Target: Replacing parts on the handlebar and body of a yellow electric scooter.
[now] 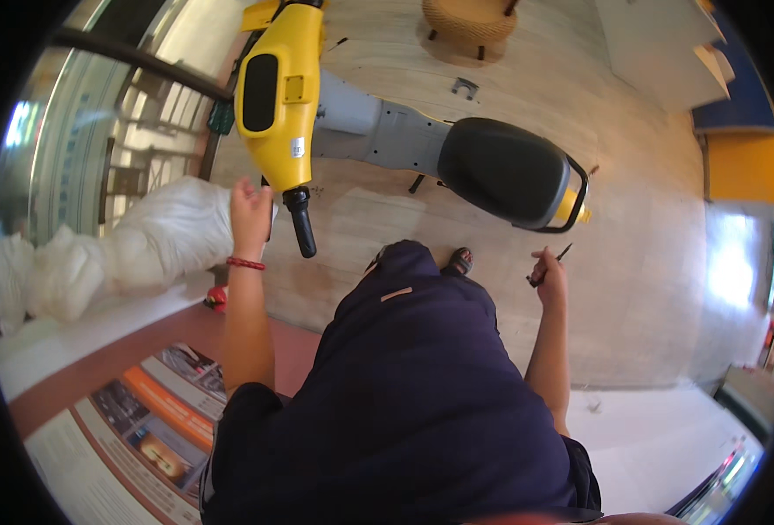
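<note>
A yellow and grey scooter (280, 122) with a black seat (501, 173) stands crosswise in front of me. My left hand (249, 223), a red bracelet at its wrist, is raised beside the black handlebar grip (302, 229), its fingers apart and loosely bent; whether it touches anything behind it is unclear. At the right, below the seat, my right hand (548, 271) is closed on a small dark tool (563, 252), possibly scissors, pointing up. Bunched white plastic bags (168, 229) lie left of my left hand. My sandalled foot shows below the scooter.
A woven stool (467, 19) and a small metal piece (465, 87) are beyond the scooter. A glass partition (50, 166) runs along the left. Yellow and blue panels (746, 166) stand at the right, a white surface (632, 437) lies lower right, a printed board (133, 429) lower left.
</note>
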Available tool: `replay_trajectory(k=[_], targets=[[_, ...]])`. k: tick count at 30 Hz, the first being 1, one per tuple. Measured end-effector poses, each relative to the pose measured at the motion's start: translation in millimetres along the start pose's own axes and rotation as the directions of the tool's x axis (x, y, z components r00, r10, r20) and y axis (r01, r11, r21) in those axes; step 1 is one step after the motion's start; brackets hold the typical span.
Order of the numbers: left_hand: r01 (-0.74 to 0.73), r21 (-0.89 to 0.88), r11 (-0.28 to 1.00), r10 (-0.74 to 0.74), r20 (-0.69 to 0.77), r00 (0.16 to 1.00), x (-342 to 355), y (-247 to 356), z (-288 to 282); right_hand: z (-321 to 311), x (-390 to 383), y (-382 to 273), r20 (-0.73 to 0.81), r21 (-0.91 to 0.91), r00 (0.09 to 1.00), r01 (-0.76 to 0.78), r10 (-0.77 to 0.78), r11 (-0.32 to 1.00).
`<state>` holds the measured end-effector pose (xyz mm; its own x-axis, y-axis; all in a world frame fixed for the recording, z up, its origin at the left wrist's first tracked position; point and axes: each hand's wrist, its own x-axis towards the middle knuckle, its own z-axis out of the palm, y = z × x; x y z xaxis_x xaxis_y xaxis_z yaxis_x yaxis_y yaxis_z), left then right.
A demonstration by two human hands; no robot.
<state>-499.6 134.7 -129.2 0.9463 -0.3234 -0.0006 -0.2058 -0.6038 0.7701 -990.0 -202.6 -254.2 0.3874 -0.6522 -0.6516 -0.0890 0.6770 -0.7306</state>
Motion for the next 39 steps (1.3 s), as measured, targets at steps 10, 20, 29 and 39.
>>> replay_trajectory(k=[10,20,29,39], targets=[[0.152,0.061,0.986,-0.153,0.012,0.988,-34,2,65,123,94,-89,0.354,-0.03,0.934,-0.049,0.056,0.998],[0.194,0.28,0.94,-0.165,-0.127,0.978,-17,-8,74,309,118,-13,0.663,-0.269,0.706,-0.085,0.248,0.96],[0.224,0.165,0.96,-0.205,-0.123,0.971,-22,-14,75,424,99,30,0.869,-0.116,0.488,0.032,0.086,0.993],[0.431,0.28,0.858,-0.502,0.275,0.82,-4,40,21,466,63,28,0.881,-0.084,0.473,0.186,-0.014,0.979]])
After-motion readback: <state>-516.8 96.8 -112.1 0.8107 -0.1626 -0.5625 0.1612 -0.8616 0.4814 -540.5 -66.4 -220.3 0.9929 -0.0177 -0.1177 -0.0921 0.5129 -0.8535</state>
